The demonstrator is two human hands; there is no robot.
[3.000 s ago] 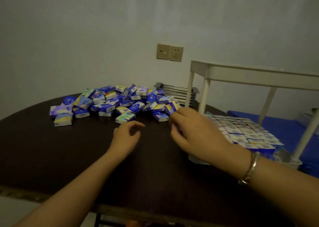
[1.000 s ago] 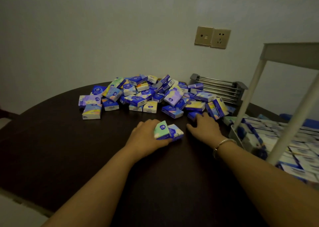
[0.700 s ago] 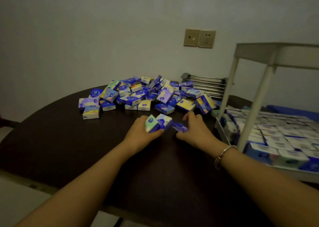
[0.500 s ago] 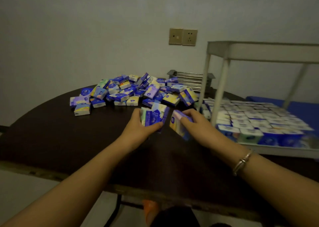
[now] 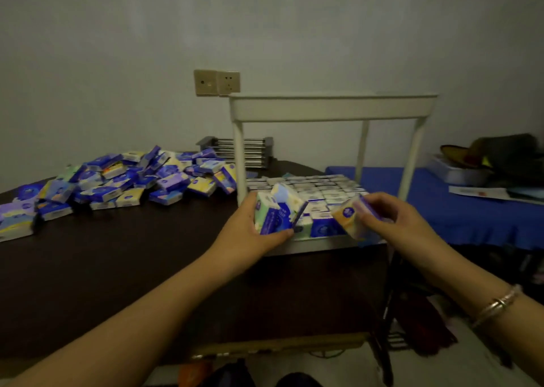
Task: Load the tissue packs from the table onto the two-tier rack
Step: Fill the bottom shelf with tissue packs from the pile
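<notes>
Left hand (image 5: 250, 227): clasped round two small plastic-wrapped tissue packs, green-and-blue (image 5: 275, 210), held on edge at the near left corner of the rack. Right hand (image 5: 394, 219): pinched one orange-and-purple tissue pack (image 5: 351, 216), tilted, at the rack's near edge; blurred, so finger placement could not be told exactly.

Bracelet, thin metal (image 5: 497, 304): on the right wrist, at 4 o'clock from the hands.

Table, dark brown, round-edged (image 5: 117, 269): bore rack and loose stock.

Rack, white two-tier with slim legs (image 5: 332, 108): at 12 o'clock from the hands. Lower tier (image 5: 321, 241) carried packed rows of tissue packs (image 5: 318, 192), nearly full; upper tier's surface was not visible from below.

Heap of loose blue, purple and yellow tissue packs (image 5: 126, 180): at 10 o'clock, well apart from the rack; most stock apparently not yet loaded.

Handling note, as judgement: packs should go in upright, matching the rows, into whatever gap remains at the near edge, one hand at a time, without nudging the seated front row.

Metal slatted stand (image 5: 253, 148): behind the rack's left leg. Blue cloth surface (image 5: 471, 204): at 2 o'clock.
</notes>
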